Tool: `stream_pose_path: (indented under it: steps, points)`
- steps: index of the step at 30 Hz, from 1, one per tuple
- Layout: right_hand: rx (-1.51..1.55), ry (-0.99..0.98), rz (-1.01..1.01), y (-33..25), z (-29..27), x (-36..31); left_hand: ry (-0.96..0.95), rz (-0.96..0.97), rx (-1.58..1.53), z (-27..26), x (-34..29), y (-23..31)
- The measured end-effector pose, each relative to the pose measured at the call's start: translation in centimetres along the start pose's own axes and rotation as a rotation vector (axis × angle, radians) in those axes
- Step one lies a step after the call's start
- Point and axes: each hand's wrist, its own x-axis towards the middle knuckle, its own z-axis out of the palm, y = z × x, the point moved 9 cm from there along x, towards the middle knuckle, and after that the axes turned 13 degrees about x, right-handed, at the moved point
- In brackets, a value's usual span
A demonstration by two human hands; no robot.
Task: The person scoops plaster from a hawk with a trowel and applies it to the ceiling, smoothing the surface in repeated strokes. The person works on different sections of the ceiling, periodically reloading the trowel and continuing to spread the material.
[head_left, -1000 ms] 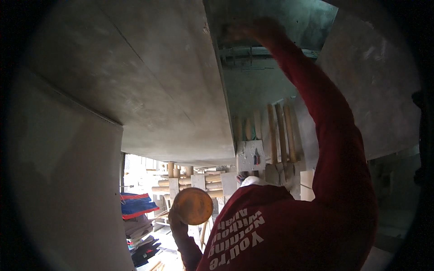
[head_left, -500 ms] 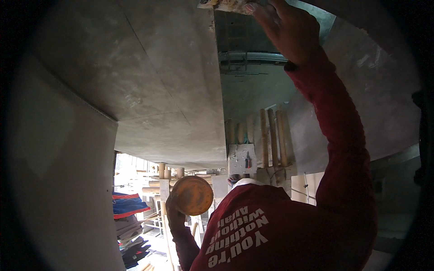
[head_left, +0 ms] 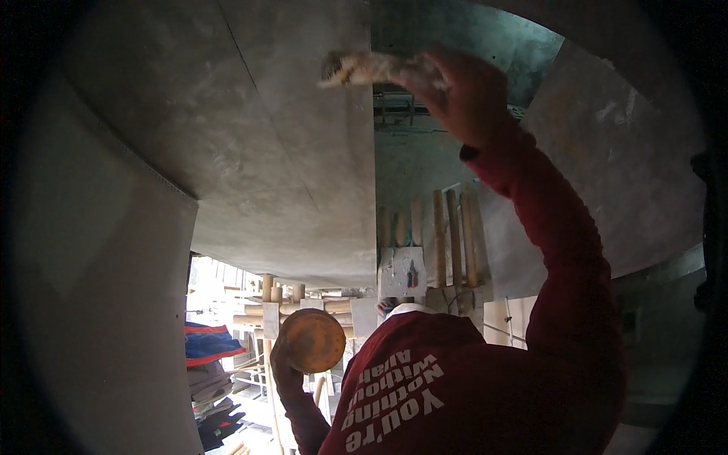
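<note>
My right hand (head_left: 474, 95) is raised in the upper middle, fingers closed on a flat, stained brush (head_left: 360, 70) whose tip points left. Motion smears the brush slightly. It overlaps the vertical edge of a smooth grey plastered wall (head_left: 303, 152); whether it touches the surface I cannot tell. Low on the left, my left hand (head_left: 284, 368) grips an orange round container (head_left: 312, 340) by its side. The container's round face is toward the view, and its contents cannot be made out. Both arms wear dark red sleeves.
Several upright wooden poles (head_left: 451, 235) stand beyond the wall edge. Near them, a pale board (head_left: 394, 271) carries a small dark and red tool (head_left: 412, 274). Blue cloth with red edging (head_left: 212, 343) hangs at lower left, by bright scaffolding poles (head_left: 296, 309). Another grey wall (head_left: 607, 152) curves along the right.
My right hand has come down in view and a little left with the brush, which now shows whole. The container in my left hand has shifted slightly down and left.
</note>
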Motion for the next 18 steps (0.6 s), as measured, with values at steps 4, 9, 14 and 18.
stream_pose_path:
  steps: [4, 9, 14, 18]
  points:
    - [0.147, 0.112, -0.124, 0.8, -0.6, 2.1, 0.028, 0.19, 0.248, -0.3, 0.3, 0.1]
    - [0.181, -0.003, -0.106, 0.7, 2.0, 3.0, 0.064, 0.358, 0.324, 0.3, 0.1, 1.2]
    - [0.058, -0.096, -0.101, 1.6, 5.1, 3.8, -0.031, 0.094, 0.137, 0.9, 1.6, 0.6]
    - [0.209, -0.061, -0.175, 4.0, 7.3, 3.0, 0.012, 0.268, 0.319, 0.2, 0.9, 1.3]
